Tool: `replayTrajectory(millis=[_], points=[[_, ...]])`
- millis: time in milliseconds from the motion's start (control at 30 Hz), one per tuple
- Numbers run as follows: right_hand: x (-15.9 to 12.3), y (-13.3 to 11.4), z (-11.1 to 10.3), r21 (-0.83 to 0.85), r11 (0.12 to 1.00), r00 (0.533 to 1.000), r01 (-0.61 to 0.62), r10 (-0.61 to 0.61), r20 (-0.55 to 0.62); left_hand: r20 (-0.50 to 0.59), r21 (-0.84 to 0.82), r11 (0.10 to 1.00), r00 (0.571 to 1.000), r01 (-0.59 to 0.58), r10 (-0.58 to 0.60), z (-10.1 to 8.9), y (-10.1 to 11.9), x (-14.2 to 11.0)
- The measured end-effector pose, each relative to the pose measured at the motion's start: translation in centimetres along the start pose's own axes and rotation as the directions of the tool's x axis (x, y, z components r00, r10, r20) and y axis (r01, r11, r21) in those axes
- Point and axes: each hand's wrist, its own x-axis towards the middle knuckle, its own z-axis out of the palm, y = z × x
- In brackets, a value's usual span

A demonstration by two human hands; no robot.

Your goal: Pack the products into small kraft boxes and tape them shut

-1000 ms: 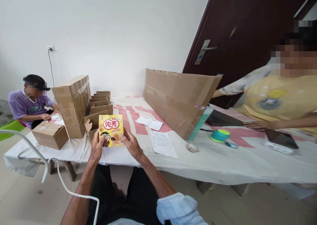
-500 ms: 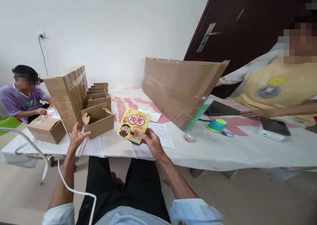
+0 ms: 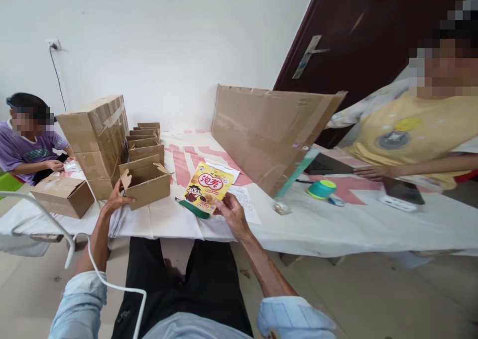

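My right hand (image 3: 232, 213) grips a yellow snack box (image 3: 206, 185) by its lower right corner. The box is tilted, with its printed front, red lettering and a cartoon figure facing me. My left hand (image 3: 116, 199) is at the left end of an open cardboard box (image 3: 151, 192), its thumb across the near corner and its fingers against the side. That box stands on the table with its flaps up; its inside bottom is hidden. Just below the snack box lies a long green object (image 3: 194, 208) with a dark tip, its kind unclear.
Several open cartons (image 3: 146, 145) line up behind the box, beside stacked taped cartons (image 3: 97, 135). A closed carton (image 3: 63, 194) sits left. Printed paper (image 3: 246, 204), a large cardboard panel (image 3: 269, 135) and a teal tape roll (image 3: 321, 188) are rightward. Two people sit nearby. A white cable (image 3: 100, 279) crosses my left arm.
My left hand has moved forward from beside the open box and now touches its near left corner. The snack box has risen and shifted slightly right, revealing more of the green object.
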Motion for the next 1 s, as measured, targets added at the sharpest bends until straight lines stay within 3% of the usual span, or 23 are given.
replayTrajectory(millis=[133, 267, 500, 733, 1000], points=[[1.5, 0.9, 0.0, -0.049, 0.998, 0.998, 0.043, -0.045, -0.037, 0.135, -0.074, 0.995, 0.989, 0.064, -0.053, -0.9, 0.2, -2.0], [3.5, 1.8, 0.7, -0.091, 0.995, 0.998, 0.05, -0.053, -0.029, 0.23, -0.044, 0.99, 0.966, 0.132, -0.119, -2.3, 0.4, -4.2], [7.2, 2.5, 5.5, -0.164, 0.984, 0.991, 0.062, -0.042, 0.124, 0.264, 0.008, 0.986, 0.951, 0.165, -0.161, -3.5, 0.2, -5.6], [11.2, 4.1, 11.0, -0.197, 0.979, 0.963, 0.056, -0.001, 0.27, 0.244, -0.004, 0.991, 0.961, 0.132, -0.127, -2.6, 0.3, -4.3], [15.7, 6.8, 15.3, -0.135, 0.988, 0.928, 0.08, -0.025, 0.372, 0.203, -0.073, 0.986, 0.97, 0.15, -0.133, -1.2, -1.4, 0.6]])
